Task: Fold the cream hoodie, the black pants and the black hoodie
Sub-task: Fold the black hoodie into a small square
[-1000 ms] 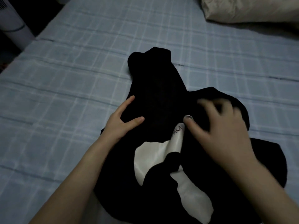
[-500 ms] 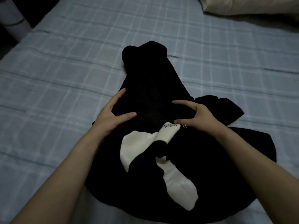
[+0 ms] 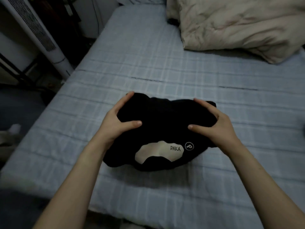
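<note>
You have two hands out: your left hand [image 3: 115, 123] and your right hand [image 3: 217, 128]. You can count one black hoodie [image 3: 161, 123], one cream blanket [image 3: 239, 25], one bed [image 3: 148, 63] and one white tower fan [image 3: 41, 33].

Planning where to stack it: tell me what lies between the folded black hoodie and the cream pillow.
Only bare checked bedsheet lies between the black hoodie and the cream pillow, seen in the head view.
</note>
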Demonstrator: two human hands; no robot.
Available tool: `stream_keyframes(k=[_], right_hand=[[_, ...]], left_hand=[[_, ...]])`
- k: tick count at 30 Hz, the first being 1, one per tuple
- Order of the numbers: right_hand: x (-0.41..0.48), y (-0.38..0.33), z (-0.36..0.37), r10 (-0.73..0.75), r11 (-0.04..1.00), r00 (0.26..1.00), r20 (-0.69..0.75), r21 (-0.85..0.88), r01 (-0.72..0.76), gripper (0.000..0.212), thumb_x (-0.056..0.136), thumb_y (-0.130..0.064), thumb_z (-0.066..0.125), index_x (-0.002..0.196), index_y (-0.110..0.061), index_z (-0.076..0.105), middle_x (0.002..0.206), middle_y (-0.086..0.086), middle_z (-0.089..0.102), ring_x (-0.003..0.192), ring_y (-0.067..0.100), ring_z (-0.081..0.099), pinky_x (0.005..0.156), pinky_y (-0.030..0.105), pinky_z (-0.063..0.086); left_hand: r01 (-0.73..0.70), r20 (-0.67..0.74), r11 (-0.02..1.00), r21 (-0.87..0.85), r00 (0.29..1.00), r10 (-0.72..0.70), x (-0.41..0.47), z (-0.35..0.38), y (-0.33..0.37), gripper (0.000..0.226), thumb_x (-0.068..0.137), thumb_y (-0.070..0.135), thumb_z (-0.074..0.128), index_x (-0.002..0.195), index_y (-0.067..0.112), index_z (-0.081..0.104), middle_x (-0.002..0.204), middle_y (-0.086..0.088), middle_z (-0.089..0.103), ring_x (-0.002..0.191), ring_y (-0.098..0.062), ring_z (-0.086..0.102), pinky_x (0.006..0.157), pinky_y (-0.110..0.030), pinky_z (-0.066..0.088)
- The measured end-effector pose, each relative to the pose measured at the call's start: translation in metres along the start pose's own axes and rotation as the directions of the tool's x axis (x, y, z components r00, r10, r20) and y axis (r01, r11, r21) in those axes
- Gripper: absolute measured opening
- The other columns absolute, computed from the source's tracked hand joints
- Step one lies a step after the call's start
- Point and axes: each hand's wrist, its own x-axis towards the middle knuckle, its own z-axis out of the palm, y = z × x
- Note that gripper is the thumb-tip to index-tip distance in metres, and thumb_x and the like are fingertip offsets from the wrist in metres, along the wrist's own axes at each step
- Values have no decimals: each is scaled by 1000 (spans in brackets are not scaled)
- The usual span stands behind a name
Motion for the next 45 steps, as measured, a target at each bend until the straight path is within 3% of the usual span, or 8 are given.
stream_keyframes(k=[6, 15, 19, 23, 33, 37, 40, 45], right_hand=[[-78, -116, -88, -80, 996, 991, -109, -51, 75, 77, 69, -11, 90, 131, -45, 60, 122, -29, 64, 112, -6, 62, 85, 10, 52], [-132, -279, -200, -329, 937, 933, -148, -172, 303, 60, 78, -44, 76, 135, -48, 57, 136, -26, 58, 129, -3, 52, 102, 12, 42], [-146, -272, -198, -314, 935, 916, -251, -247, 253, 50, 85, -25, 77, 132, -36, 64, 127, -25, 65, 123, -3, 58, 102, 13, 44], [-171, -229, -174, -190, 966, 947, -259, -223, 133, 56, 83, -13, 78, 129, -41, 64, 125, -26, 65, 121, 0, 60, 97, 12, 47], [-217, -219, -145, -81, 986, 967, -240, -160, 43, 59, 80, -30, 76, 135, -44, 59, 130, -15, 66, 118, 6, 64, 92, 24, 54], [-175, -186, -146, 21, 984, 986, -163, -173, -50, 59, 87, -13, 74, 132, -48, 60, 126, -23, 66, 117, 0, 62, 90, 13, 50], [-117, -154, -160, 77, 983, 993, -93, -160, -91, 58, 89, -6, 72, 133, -42, 61, 125, -18, 68, 118, 3, 63, 97, 22, 52], [58, -130, -209, -54, 946, 995, -83, -324, 24, 59, 89, 3, 68, 141, -20, 53, 140, -1, 58, 130, 1, 50, 109, 12, 33]], left_hand=[[-127, 63, 990, 60, 990, 123, -45, 33, 144, 85, 61, 38, 86, 135, 54, 49, 139, 33, 50, 128, 10, 46, 93, -2, 40], [-449, 176, 893, -41, 876, 449, -28, 43, 323, 74, 71, 38, 81, 137, 48, 51, 141, 27, 51, 132, 1, 47, 105, -19, 43], [-397, 166, 911, -115, 896, 411, -26, 62, 307, 51, 89, 26, 70, 136, 37, 55, 131, 29, 59, 126, 6, 51, 96, -8, 41], [-282, 244, 958, -50, 927, 285, -44, 66, 259, 63, 81, 5, 77, 134, 34, 59, 126, 24, 64, 122, 1, 57, 108, -27, 44], [-256, 290, 967, 12, 926, 242, -102, 24, 235, 65, 71, 40, 80, 132, 49, 57, 131, 22, 61, 118, 1, 59, 89, -7, 45], [-135, 265, 990, 33, 956, 122, -78, 39, 199, 66, 75, 19, 85, 125, 53, 60, 126, 26, 63, 118, 3, 59, 88, -6, 45], [-95, 260, 991, 95, 963, 67, -34, 49, 180, 67, 78, 6, 81, 125, 50, 61, 124, 28, 63, 121, 9, 54, 93, -3, 39], [-178, 183, 964, 199, 973, 142, 134, 67, 186, 64, 83, 1, 74, 136, 29, 50, 141, 5, 53, 120, 18, 47, 110, -10, 32]])
